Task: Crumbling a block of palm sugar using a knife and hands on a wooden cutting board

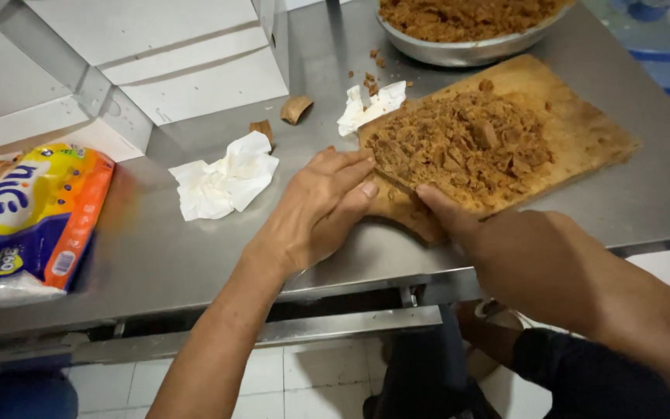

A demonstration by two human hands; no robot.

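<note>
While both hands (397,217) flank it, crumbled brown sugar (463,147) seemingly tops board (591,136)

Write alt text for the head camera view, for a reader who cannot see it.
Two bare hands, left hand and right hand, press at the near edge of a wooden board heaped with brown crumbled chunks on a steel table. Crumpled white tissues, a metal bowl of similar crumbs and a colourful plastic packet lie around.
</note>
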